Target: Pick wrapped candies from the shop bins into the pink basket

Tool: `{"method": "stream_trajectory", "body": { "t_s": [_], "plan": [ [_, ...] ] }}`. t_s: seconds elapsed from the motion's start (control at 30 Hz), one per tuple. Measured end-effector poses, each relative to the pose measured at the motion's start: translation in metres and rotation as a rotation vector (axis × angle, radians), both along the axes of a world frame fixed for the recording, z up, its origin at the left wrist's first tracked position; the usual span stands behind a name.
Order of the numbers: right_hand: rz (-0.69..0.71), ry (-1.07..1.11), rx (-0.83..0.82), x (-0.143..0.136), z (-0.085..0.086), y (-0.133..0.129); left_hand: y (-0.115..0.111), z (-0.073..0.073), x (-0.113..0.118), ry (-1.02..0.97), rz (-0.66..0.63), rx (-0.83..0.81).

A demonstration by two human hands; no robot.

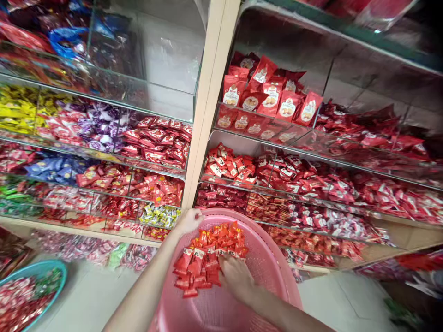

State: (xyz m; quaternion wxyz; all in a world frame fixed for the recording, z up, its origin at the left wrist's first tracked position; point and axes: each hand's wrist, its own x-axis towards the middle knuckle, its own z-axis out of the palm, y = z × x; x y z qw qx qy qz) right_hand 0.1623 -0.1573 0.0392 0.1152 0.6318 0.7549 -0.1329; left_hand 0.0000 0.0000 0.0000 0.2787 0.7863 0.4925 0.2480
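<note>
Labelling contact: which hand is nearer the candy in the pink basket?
Right. The right hand is on the candy; the left hand is at the rim of the basket, just off the candy.

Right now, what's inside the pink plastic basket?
Red-wrapped candies lie inside the pink plastic basket, the right hand on them; the basket floor beneath them is covered.

A pink basket point(211, 311) held red sweets point(199, 265).
The left hand point(189, 220) gripped its rim point(266, 234); the right hand point(237, 276) (slightly blurred) touched the sweets. Shelves point(206, 106) of packets point(272, 97) stood behind; a blue basin point(61, 272) sat at the left.
</note>
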Motion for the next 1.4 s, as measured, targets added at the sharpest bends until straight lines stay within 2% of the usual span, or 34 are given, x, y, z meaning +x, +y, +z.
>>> {"method": "stream_trajectory", "body": {
  "t_s": [0.23, 0.33, 0.43, 0.57, 0.67, 0.73, 0.83, 0.97, 1.1, 1.4],
  "plan": [
    [0.027, 0.088, -0.041, 0.002, -0.009, -0.005, 0.0, 0.003, 0.0, -0.008, 0.047, -0.043],
    [0.013, 0.108, -0.008, 0.003, -0.002, 0.001, -0.001, 0.002, 0.0, -0.021, 0.053, -0.05],
    [0.032, 0.176, 0.132, 0.013, 0.033, 0.023, 0.0, 0.001, -0.001, -0.019, 0.054, -0.035],
    [0.053, 0.349, 0.469, 0.038, 0.109, 0.075, 0.001, -0.001, -0.002, -0.027, 0.061, -0.05],
    [-0.077, 0.311, 0.675, 0.059, 0.157, 0.12, 0.001, -0.002, -0.002, -0.05, 0.044, -0.06],
    [-0.251, 0.17, 0.741, 0.069, 0.174, 0.148, 0.001, -0.001, -0.002, -0.053, 0.037, -0.052],
    [-0.394, -0.013, 0.654, 0.073, 0.177, 0.18, 0.001, 0.0, -0.001, -0.031, 0.052, -0.045],
    [-0.414, -0.037, 0.601, 0.069, 0.164, 0.203, 0.001, 0.002, -0.001, 0.001, 0.077, -0.042],
    [-0.463, -0.028, 0.61, 0.069, 0.157, 0.211, 0.0, 0.002, -0.001, 0.004, 0.075, -0.04],
    [-0.541, 0.041, 0.55, 0.072, 0.157, 0.216, -0.001, 0.002, -0.001, 0.009, 0.085, -0.049]
  ]
}}
